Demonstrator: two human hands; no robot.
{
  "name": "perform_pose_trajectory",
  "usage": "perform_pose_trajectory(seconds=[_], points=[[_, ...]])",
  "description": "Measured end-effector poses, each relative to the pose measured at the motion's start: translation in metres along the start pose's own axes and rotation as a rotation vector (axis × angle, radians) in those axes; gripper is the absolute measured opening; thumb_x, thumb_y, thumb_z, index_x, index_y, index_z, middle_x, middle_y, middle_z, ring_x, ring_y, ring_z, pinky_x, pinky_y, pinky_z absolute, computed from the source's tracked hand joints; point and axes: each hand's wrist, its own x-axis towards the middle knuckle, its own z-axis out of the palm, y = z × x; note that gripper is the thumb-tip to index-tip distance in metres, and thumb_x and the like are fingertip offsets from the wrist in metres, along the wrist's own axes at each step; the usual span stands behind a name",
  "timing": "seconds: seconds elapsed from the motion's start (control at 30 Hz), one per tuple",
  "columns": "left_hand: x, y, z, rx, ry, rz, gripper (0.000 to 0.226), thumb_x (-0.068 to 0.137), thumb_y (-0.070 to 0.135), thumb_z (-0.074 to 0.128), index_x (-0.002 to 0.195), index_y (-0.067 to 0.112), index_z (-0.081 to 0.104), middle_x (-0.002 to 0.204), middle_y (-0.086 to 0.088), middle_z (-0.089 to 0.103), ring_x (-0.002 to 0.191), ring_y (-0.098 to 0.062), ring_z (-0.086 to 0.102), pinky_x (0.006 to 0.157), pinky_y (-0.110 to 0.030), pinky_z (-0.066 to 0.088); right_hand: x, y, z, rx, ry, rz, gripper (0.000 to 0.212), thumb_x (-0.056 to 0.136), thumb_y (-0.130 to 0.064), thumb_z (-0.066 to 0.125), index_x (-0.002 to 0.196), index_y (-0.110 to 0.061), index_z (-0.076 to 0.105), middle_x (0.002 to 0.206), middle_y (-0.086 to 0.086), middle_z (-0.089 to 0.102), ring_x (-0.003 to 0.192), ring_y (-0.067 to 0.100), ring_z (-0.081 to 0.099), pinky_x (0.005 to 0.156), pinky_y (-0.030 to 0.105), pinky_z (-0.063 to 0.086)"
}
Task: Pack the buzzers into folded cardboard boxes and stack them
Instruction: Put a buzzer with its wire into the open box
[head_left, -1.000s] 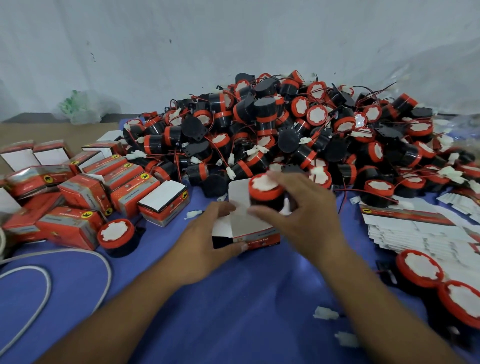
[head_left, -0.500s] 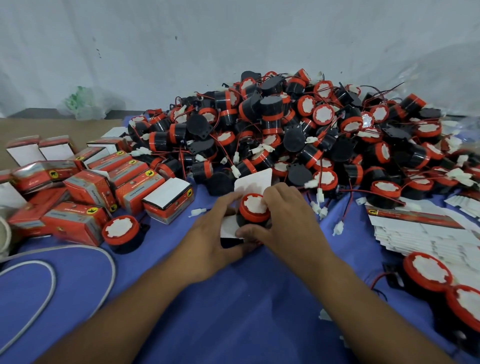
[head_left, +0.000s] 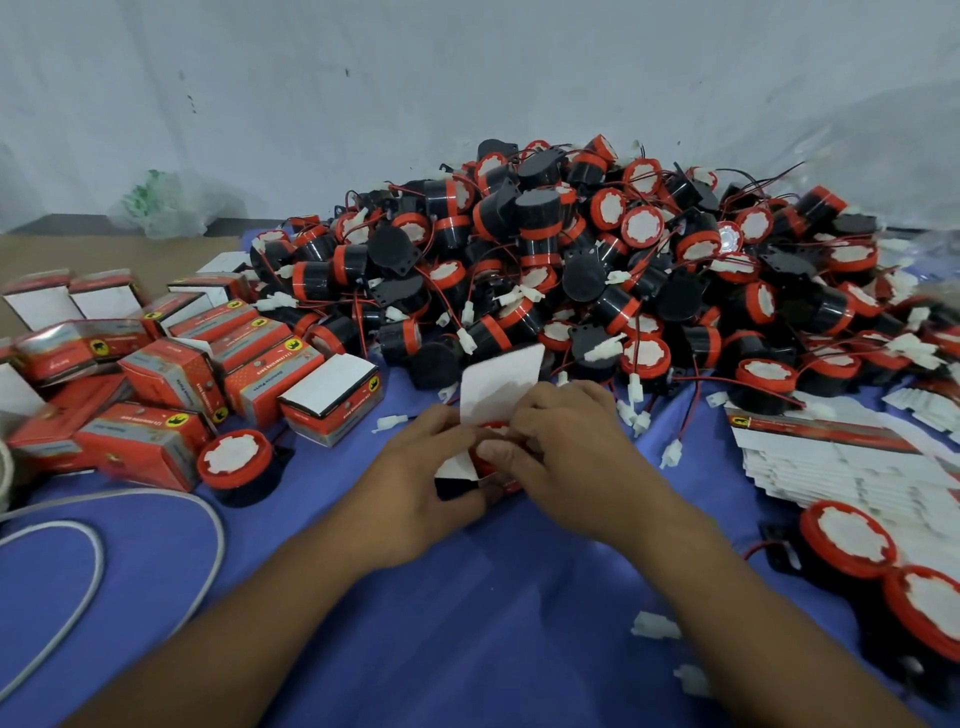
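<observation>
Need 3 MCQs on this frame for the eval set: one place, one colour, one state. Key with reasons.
1. Where do the flat box blanks lie?
A. right of the hands
B. left of the hands
C. on a shelf

2. What colour is the table cloth?
A. green
B. blue
C. yellow

3. How is the white flap of the box between the left hand and the right hand?
A. taped down
B. standing open
C. torn off

Key:
1 A: the blanks sit beside the right forearm.
2 B: blue shows all around both arms.
3 B: the flap stands up behind the fingers, above the red rim of a buzzer.
</observation>
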Motion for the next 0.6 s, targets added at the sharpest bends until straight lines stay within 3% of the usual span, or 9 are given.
perform_pose_trajectory(seconds=[0.07, 0.13, 0.2, 0.27, 0.3, 0.37, 0.43, 0.5, 0.6], points=[[0.0, 0.002, -0.001, -0.027, 0.009, -0.01, 0.047, 0.082, 0.014, 0.078, 0.125, 0.023, 0.065, 0.125, 0.011, 0.056, 0.115, -0.006, 0.055, 0.096, -0.023, 0.045, 0.0, 0.003, -0.003, 0.003, 0.077, 0.02, 0.031, 0.098, -0.046, 0.056, 0.088, -0.024, 0.076, 0.102, -0.007, 0.058, 0.097, 0.015, 0.049, 0.1, 0.034, 0.028], [-0.001, 0.002, -0.003, -0.018, 0.023, -0.031, 0.043, 0.082, 0.013, 0.08, 0.122, 0.02, 0.066, 0.124, 0.007, 0.057, 0.114, -0.006, 0.056, 0.096, -0.026, 0.047, 0.003, 0.011, -0.011, 0.101, 0.336, 0.136, 0.018, 0.093, -0.031, 0.067, 0.097, -0.015, 0.075, 0.11, 0.003, 0.058, 0.103, 0.017, 0.046, 0.094, 0.027, 0.029], [-0.001, 0.004, -0.005, -0.015, 0.014, -0.04, 0.042, 0.083, 0.014, 0.08, 0.122, 0.018, 0.066, 0.124, 0.005, 0.058, 0.113, -0.005, 0.057, 0.096, -0.026, 0.048, 0.003, 0.03, -0.024, 0.168, 0.514, 0.356, 0.032, 0.091, -0.025, 0.07, 0.12, -0.014, 0.064, 0.125, 0.012, 0.051, 0.116, 0.021, 0.041, 0.095, 0.024, 0.026], [-0.001, 0.005, -0.006, -0.017, 0.002, -0.049, 0.041, 0.084, 0.014, 0.079, 0.123, 0.017, 0.066, 0.126, 0.004, 0.058, 0.115, -0.003, 0.056, 0.097, -0.025, 0.047, -0.001, 0.048, -0.035, 0.31, 0.464, 0.521, 0.046, 0.094, -0.027, 0.066, 0.137, -0.019, 0.052, 0.136, 0.01, 0.048, 0.121, 0.023, 0.045, 0.099, 0.03, 0.035], [-0.001, 0.006, -0.007, -0.015, -0.004, -0.058, 0.042, 0.084, 0.014, 0.079, 0.123, 0.017, 0.066, 0.127, 0.005, 0.058, 0.115, -0.003, 0.055, 0.097, -0.025, 0.047, -0.003, 0.053, -0.039, 0.423, 0.398, 0.546, 0.042, 0.097, -0.027, 0.063, 0.137, -0.021, 0.053, 0.131, 0.006, 0.056, 0.112, 0.018, 0.055, 0.094, 0.032, 0.045], [-0.001, 0.006, -0.007, -0.01, 0.003, -0.067, 0.041, 0.084, 0.013, 0.078, 0.123, 0.019, 0.066, 0.125, 0.008, 0.058, 0.114, 0.0, 0.055, 0.097, -0.023, 0.046, -0.007, 0.056, -0.038, 0.58, 0.307, 0.495, 0.023, 0.099, -0.021, 0.061, 0.121, -0.021, 0.067, 0.094, -0.004, 0.072, 0.078, 0.002, 0.064, 0.073, 0.023, 0.052], [-0.001, 0.007, -0.007, -0.013, 0.006, -0.081, 0.041, 0.084, 0.014, 0.078, 0.123, 0.02, 0.066, 0.123, 0.008, 0.057, 0.113, -0.001, 0.055, 0.096, -0.022, 0.046, -0.008, 0.051, -0.037, 0.615, 0.336, 0.392, 0.013, 0.098, -0.015, 0.062, 0.105, -0.023, 0.069, 0.076, -0.005, 0.072, 0.066, 0.0, 0.065, 0.066, 0.018, 0.051], [-0.001, 0.007, -0.007, -0.007, 0.006, -0.085, 0.041, 0.085, 0.014, 0.078, 0.123, 0.02, 0.065, 0.123, 0.007, 0.057, 0.113, -0.003, 0.056, 0.096, -0.023, 0.046, -0.006, 0.043, -0.038, 0.711, 0.368, 0.274, 0.014, 0.095, -0.01, 0.066, 0.104, -0.021, 0.066, 0.08, -0.002, 0.074, 0.074, 0.005, 0.069, 0.069, 0.019, 0.053], [-0.002, 0.006, -0.007, 0.008, 0.006, -0.068, 0.041, 0.085, 0.016, 0.078, 0.124, 0.02, 0.065, 0.122, 0.008, 0.057, 0.112, -0.003, 0.056, 0.096, -0.021, 0.046, -0.006, 0.034, -0.038, 0.907, 0.282, 0.107, 0.015, 0.091, -0.002, 0.067, 0.103, -0.01, 0.063, 0.092, 0.003, 0.077, 0.09, 0.018, 0.073, 0.08, 0.027, 0.058]])
